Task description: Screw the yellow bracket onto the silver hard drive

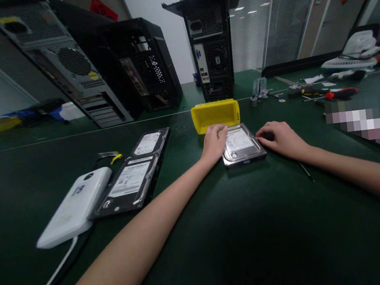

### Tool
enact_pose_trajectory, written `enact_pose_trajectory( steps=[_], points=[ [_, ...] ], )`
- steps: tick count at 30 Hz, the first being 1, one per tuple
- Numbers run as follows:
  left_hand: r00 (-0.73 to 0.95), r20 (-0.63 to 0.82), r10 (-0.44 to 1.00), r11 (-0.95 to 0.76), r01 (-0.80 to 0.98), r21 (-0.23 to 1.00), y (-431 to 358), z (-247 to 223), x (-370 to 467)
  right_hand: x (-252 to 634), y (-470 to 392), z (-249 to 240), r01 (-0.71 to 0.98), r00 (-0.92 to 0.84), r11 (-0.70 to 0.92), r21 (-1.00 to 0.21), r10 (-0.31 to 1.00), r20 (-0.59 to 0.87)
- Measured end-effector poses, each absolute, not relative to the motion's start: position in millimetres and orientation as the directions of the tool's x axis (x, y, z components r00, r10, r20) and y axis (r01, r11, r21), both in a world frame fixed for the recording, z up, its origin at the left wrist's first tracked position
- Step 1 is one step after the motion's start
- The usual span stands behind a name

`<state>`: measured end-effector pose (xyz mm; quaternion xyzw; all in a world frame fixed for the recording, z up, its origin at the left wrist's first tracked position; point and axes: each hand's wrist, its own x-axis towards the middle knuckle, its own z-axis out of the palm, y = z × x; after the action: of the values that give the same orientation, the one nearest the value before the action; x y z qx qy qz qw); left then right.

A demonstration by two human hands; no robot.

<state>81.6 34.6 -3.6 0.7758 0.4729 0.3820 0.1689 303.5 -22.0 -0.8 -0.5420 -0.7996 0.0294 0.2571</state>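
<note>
A silver hard drive (240,142) with a white label lies flat on the green table in front of me. My left hand (214,140) grips its left edge, thumb and fingers near the far corner. Just right of the drive, my right hand (280,137) is closed around the black handle of a screwdriver (306,172); its thin shaft comes out under the wrist and points back toward me. Behind the drive, close to my left fingers, sits a yellow plastic bin (214,113), tipped so that its opening faces me.
Two more hard drives (131,181) lie end to end at left, beside a white box-like device (77,205) with a cable. Computer cases (211,44) stand along the back. At right are a clear container (259,88), red-handled tools (341,93) and a blurred-out item (368,122).
</note>
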Motion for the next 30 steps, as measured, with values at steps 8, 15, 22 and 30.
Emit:
enact_pose_trajectory(
  steps=[8,15,22,30],
  points=[
    [0.265,0.437,0.859,-0.503,0.596,0.627,35.0,-5.8,82.1,306.2,-26.0,-2.6,0.881,-0.355,0.444,-0.167,0.851,0.387],
    [0.246,0.418,0.874,-0.477,0.594,0.648,31.3,-2.2,84.2,302.8,-30.7,0.3,0.881,-0.357,0.440,-0.175,0.860,0.364],
    [0.239,0.427,0.872,-0.481,0.579,0.659,34.0,-3.5,83.7,313.5,-25.6,2.2,0.802,-0.482,0.550,-0.232,0.826,0.292],
    [0.240,0.423,0.873,-0.480,0.568,0.668,32.9,-2.6,83.4,320.2,-26.2,4.6,0.748,-0.498,0.581,-0.321,0.811,0.308]
  ],
)
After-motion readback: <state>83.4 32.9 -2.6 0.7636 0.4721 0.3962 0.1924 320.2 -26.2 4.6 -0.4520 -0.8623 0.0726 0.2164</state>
